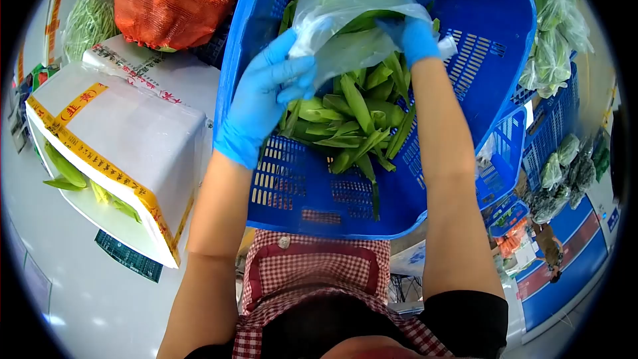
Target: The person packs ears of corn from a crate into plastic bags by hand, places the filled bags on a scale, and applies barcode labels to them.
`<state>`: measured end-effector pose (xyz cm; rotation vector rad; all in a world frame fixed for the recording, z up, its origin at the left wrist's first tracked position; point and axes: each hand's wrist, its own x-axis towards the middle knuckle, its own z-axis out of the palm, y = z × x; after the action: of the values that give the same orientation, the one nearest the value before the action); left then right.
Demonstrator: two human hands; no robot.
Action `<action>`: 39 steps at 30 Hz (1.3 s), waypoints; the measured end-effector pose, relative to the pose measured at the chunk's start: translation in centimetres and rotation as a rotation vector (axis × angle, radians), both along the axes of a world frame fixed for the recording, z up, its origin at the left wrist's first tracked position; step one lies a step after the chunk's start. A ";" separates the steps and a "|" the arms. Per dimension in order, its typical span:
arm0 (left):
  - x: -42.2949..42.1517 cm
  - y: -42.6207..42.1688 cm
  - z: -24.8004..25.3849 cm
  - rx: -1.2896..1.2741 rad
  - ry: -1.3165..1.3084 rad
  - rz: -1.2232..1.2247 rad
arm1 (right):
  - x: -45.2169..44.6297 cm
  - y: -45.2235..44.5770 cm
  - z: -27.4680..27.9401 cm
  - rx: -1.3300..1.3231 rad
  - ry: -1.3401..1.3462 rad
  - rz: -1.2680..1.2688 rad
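Over a large blue basket, a clear plastic bag with long green leafy pieces inside is spread between both gloved hands. My left hand, in a blue glove, pinches the bag's left edge. At the bag's opening on the right is my right hand, also gloved in blue; its fingers are partly hidden by the plastic. Loose green husk-like leaves lie piled in the basket below the bag.
A white foam box with greens stands at the left, below a red mesh sack. Bagged vegetables are at the upper right. Smaller blue baskets stand beyond my right arm. A person is far off at the right.
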<state>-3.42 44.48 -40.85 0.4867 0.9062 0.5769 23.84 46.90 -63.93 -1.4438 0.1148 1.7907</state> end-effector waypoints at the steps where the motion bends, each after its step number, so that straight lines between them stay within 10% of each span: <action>1: -0.3 0.8 -0.4 0.042 0.046 -0.061 | -2.1 -0.8 2.2 0.070 -0.343 0.125; 2: 0.3 0.9 -0.6 0.082 0.080 -0.086 | -4.2 -2.9 7.2 -0.098 -0.181 -0.157; 6: 1.8 1.6 -1.3 0.173 0.049 -0.114 | -6.0 -13.7 6.3 -0.007 -0.566 0.385; 9: 1.7 2.0 -1.9 0.173 0.083 -0.046 | -4.8 -20.2 1.3 0.082 -1.483 0.925; 16: 0.6 1.3 -2.4 0.127 0.079 -0.079 | -3.5 -18.8 5.6 0.213 -1.223 1.799; 23: -0.6 1.5 -2.5 0.162 0.182 -0.184 | -3.2 -19.4 7.7 0.027 -0.717 1.474; 28: -0.4 0.4 -1.1 -0.052 0.258 -0.284 | -1.1 -20.7 20.1 -0.215 -0.099 0.584; 34: 3.0 -2.8 1.8 0.074 0.020 -0.231 | -4.4 -13.6 21.7 -0.082 0.263 -0.267; 39: 2.2 -0.2 2.2 0.087 0.098 -0.181 | -7.3 -7.2 15.2 0.181 -0.216 0.105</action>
<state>-1.20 44.25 -38.62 0.6728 0.9213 0.4312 16.50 39.72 -48.69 -1.5232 -0.2325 1.6682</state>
